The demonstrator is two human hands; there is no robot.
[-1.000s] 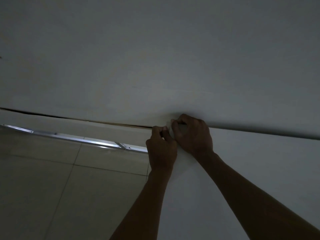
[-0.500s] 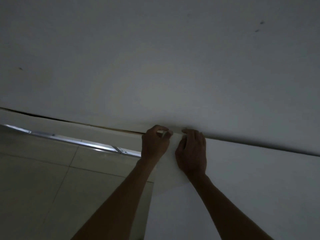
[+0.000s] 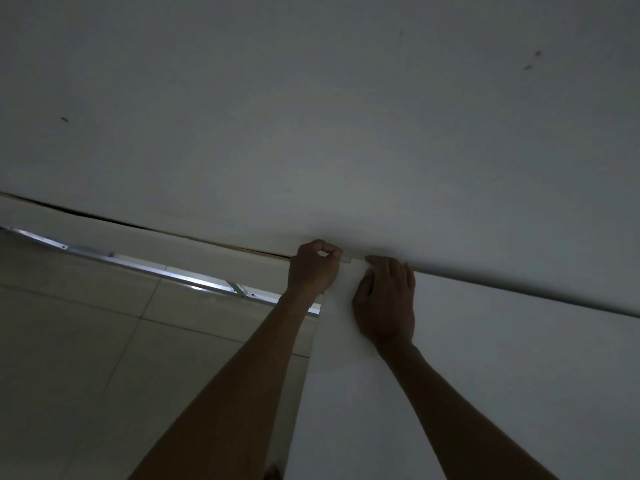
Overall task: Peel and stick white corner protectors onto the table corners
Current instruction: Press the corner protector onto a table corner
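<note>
The scene is dim. A white table (image 3: 467,375) fills the lower right, its far left corner against the wall. At that corner my left hand (image 3: 313,270) is closed, pinching a small pale corner protector (image 3: 346,259) between thumb and fingertips. My right hand (image 3: 386,303) lies flat on the tabletop just right of the corner, fingers together and stretched toward the wall. Most of the protector is hidden by my left fingers.
A pale wall (image 3: 311,116) rises behind the table. Tiled floor (image 3: 86,358) lies to the left, with a shiny metal strip (image 3: 156,270) along the foot of the wall. The table's left edge (image 3: 304,393) runs down toward me.
My right hand opened from a pinching grip at the corner and flattened on the tabletop. My left hand stayed pinched at the corner. The view shifted slightly.
</note>
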